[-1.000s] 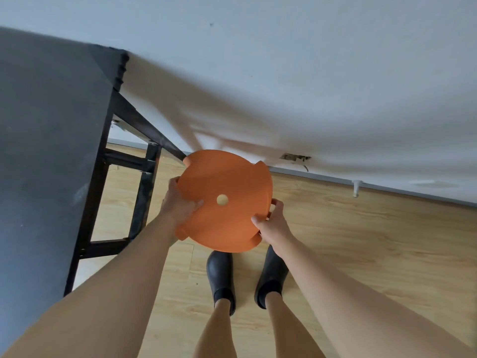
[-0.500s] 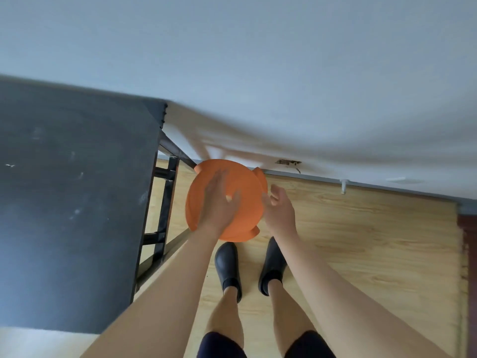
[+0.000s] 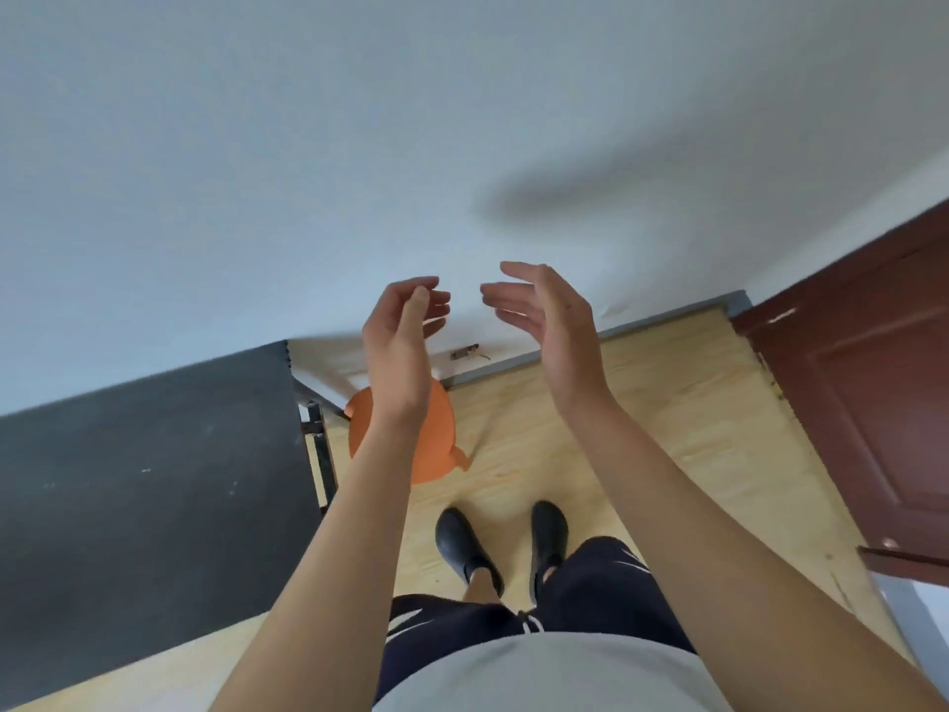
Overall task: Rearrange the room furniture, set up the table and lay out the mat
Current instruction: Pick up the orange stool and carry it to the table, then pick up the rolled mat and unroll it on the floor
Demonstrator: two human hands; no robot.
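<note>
An orange round stool (image 3: 435,439) stands on the wooden floor beside the corner of the dark-topped table (image 3: 154,470), close to the wall. My left forearm hides part of its seat. My left hand (image 3: 403,346) is raised in front of the wall, fingers loosely curved, holding nothing. Level with it and a short gap away, my right hand (image 3: 552,326) is also raised with relaxed fingers and nothing in it. The two palms face each other. Neither hand touches the stool.
The table's black metal frame (image 3: 316,439) shows at its right edge. A dark red door (image 3: 873,382) stands at the right. A white wall (image 3: 462,146) with a grey skirting fills the far side. My black shoes (image 3: 462,547) are on the light wood floor (image 3: 642,429).
Both hands let go of the orange stool and rose away from it. The stool now stands on the floor by the table corner, and my view has pulled back and up.
</note>
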